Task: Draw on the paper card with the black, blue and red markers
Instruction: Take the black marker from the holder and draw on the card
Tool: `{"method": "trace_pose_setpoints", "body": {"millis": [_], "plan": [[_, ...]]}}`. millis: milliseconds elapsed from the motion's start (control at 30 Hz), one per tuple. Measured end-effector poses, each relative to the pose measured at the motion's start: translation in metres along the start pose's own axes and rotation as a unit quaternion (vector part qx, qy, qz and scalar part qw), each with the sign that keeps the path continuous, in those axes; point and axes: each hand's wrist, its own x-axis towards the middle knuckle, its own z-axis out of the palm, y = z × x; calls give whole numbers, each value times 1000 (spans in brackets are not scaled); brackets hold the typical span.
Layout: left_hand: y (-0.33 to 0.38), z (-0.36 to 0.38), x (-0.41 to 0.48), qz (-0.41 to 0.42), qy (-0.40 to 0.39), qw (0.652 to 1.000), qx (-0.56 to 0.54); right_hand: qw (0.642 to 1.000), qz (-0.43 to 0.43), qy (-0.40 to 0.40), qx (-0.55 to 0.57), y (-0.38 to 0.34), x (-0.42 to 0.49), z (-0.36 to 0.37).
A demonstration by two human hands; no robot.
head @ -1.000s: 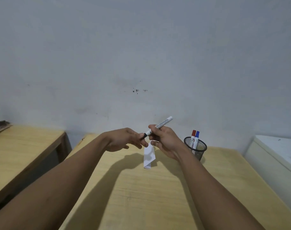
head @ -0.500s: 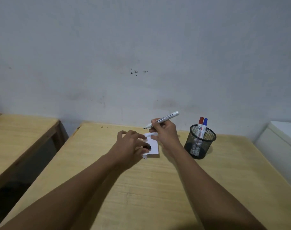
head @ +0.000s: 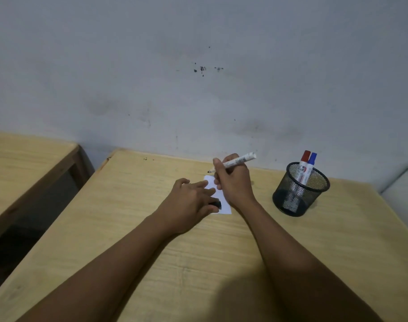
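- Pressing flat on the wooden table (head: 198, 263), the left hand (head: 191, 201) pinned the white paper card (head: 221, 201) with spread fingers and kept a small black cap (head: 216, 204) tucked under its thumb.
- The right hand (head: 233, 182) was closed around the uncapped black marker (head: 235, 161), its dark tip pointing left just past the card's far corner; whether the tip touched the card I could not tell.
- The card lay between the two hands, partly covered by both.
- Well to the right stood a black mesh pen cup (head: 300, 191), holding the red marker (head: 301, 167) and the blue marker (head: 309, 167) upright, caps on, side by side.
- Behind the table rose a grey, smudged wall (head: 198, 66), and another wooden table (head: 24, 159) sat to the left.
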Motion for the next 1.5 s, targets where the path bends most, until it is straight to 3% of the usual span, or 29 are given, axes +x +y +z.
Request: {"method": "trace_pose_setpoints", "body": {"millis": [633, 1500], "plan": [[7, -7, -9, -92, -27, 995, -3, 998, -31, -26, -50, 8, 1, 1], [10, -9, -9, -106, -8, 993, -43, 993, -37, -33, -107, 8, 2, 2]]}}
